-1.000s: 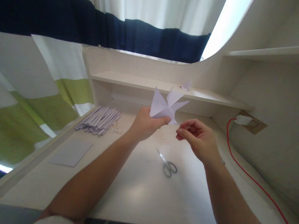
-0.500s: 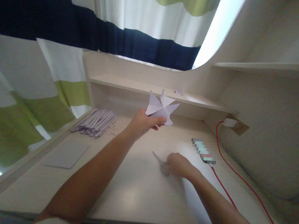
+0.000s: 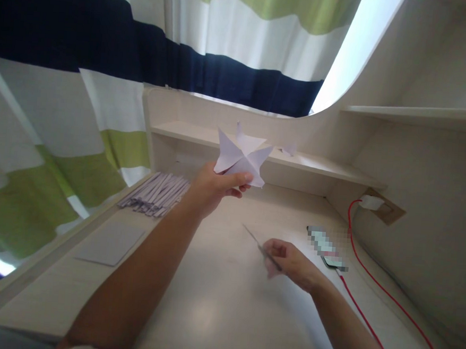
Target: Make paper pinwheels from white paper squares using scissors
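Note:
A folded white paper shape (image 3: 245, 162) with several pointed flaps is pinched in my left hand (image 3: 222, 187), thumb on its near side, raised above the desk. My right hand (image 3: 288, 261) grips a pair of scissors (image 3: 260, 246) by the handle end, lower and to the right. The thin blades point up and to the left, apart from the paper. How far the blades are apart cannot be made out.
A pile of thin paper strips (image 3: 157, 193) and a white paper stack (image 3: 110, 244) lie on the left of the desk. On the right are a phone (image 3: 327, 248) and a red cable (image 3: 362, 314) leading to a wall plug (image 3: 371, 202). A paper piece (image 3: 289, 149) sits on the back shelf (image 3: 317, 166).
My right hand has picked the scissors up off the desk and turned them. The left hand with the folded paper has shifted slightly left and up. The whole view has shifted a little.

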`<state>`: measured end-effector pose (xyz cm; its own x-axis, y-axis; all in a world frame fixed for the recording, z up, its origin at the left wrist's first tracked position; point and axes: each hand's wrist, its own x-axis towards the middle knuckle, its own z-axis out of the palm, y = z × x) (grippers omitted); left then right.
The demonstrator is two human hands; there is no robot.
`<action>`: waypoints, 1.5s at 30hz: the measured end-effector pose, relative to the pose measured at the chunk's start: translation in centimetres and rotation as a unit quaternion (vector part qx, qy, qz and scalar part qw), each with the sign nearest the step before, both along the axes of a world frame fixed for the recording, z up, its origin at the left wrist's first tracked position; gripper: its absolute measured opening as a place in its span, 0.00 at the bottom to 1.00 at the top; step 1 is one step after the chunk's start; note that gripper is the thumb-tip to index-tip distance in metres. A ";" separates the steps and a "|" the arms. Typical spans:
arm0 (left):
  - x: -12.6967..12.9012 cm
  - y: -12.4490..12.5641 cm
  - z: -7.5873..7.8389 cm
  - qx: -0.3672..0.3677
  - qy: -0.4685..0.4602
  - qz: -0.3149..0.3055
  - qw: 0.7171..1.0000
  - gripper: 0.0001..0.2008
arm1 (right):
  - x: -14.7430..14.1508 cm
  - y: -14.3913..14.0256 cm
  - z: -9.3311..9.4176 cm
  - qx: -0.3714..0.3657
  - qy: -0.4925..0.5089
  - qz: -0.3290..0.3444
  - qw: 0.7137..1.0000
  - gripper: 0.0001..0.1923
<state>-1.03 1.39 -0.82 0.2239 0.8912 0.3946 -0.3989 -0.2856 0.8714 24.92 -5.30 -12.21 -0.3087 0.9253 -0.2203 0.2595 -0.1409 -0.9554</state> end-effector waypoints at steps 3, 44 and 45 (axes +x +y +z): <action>-0.2 -0.2 0.1 0.015 0.002 0.013 1.000 0.12 | -0.7 0.4 1.4 0.053 0.041 -0.050 0.996 0.21; 0.0 -2.0 1.1 0.006 0.024 0.028 0.999 0.13 | 0.9 -1.2 13.1 0.309 -0.176 0.013 0.935 0.21; 0.1 -2.0 1.0 0.006 0.026 0.030 0.999 0.13 | 0.9 -1.2 13.1 0.307 -0.176 0.015 0.935 0.21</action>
